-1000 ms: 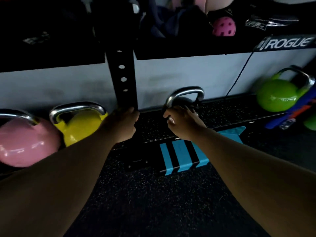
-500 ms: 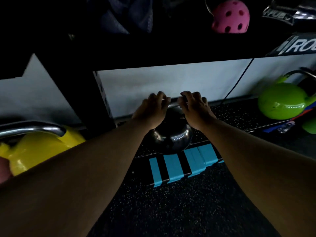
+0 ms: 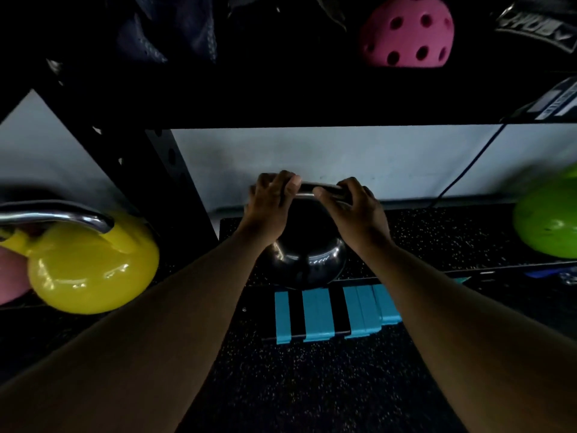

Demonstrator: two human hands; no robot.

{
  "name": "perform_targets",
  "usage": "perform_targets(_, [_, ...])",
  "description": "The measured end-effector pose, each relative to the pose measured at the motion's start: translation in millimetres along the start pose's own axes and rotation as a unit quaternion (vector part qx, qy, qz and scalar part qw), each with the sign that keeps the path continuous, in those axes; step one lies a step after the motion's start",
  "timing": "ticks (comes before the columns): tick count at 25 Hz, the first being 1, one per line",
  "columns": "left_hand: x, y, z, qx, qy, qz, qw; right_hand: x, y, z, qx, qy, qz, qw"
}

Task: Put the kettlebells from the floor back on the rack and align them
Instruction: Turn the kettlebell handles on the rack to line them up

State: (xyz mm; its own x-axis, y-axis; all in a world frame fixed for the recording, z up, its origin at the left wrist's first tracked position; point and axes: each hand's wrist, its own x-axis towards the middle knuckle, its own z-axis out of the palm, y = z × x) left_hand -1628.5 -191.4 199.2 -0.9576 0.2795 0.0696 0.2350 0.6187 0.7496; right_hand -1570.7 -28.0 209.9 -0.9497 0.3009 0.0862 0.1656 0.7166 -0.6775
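The black rack [image 3: 175, 189] fills the upper part of the frame, its dark upper shelf running across the top and a punched upright slanting down at centre left. Its lower shelf [image 3: 437, 235], covered in speckled black rubber, crosses the middle right; strips of blue tape [image 3: 315, 315] wrap its front edge at lower centre. The speckled floor [image 3: 296, 385] takes up the bottom of the frame.

Two bare forearms reach in from the lower corners and meet at the centre. There the black kettlebell [image 3: 307, 260] sits on the lower shelf just behind the blue tape, its glossy round body below both hands and its steel handle at the top, directly under the fingers. The left hand [image 3: 270, 207] is closed over the left end of the handle, fingers curled over the top and thumb pressed on the bar. The right hand [image 3: 352, 210] is closed over the right end the same way. A short bare stretch of shiny bar shows between the two hands.

At the left of the frame a yellow kettlebell [image 3: 93, 267] with a steel handle sits beside a pink kettlebell [image 3: 11, 276] cut off by the edge. A green kettlebell [image 3: 549, 220], blurred, sits at the right edge on the same shelf. A pink perforated ball [image 3: 406, 32] lies on the upper shelf at upper right.
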Motion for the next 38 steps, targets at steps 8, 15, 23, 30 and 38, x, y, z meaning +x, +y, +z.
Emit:
perform_targets(8, [13.1,17.6,10.3,-0.158,0.039,-0.239,0.957,-8.3,-21.8,7.9,0.082,0.013,0.091,0.992])
perform_targets(15, [17.0,-0.6,11.4,-0.177,-0.010,-0.173,0.969,-22.5,-25.7,25.6,0.307,-0.020,0.151,0.939])
perform_targets(23, [30.9,-15.0,-6.3,-0.160,-0.076,-0.137,0.975,-32.1,-55.5,40.5,0.378,-0.079,0.145,0.911])
perform_targets(30, [36.4,-18.3,-11.0,-0.215,-0.092,-0.133,0.963,-38.3,-62.5,45.1,0.372,-0.090,0.141,0.913])
perform_targets(38, [36.7,-10.9,3.7,-0.238,-0.097,-0.168,0.952,-44.4,-60.7,53.5,0.377,-0.062,0.136,0.914])
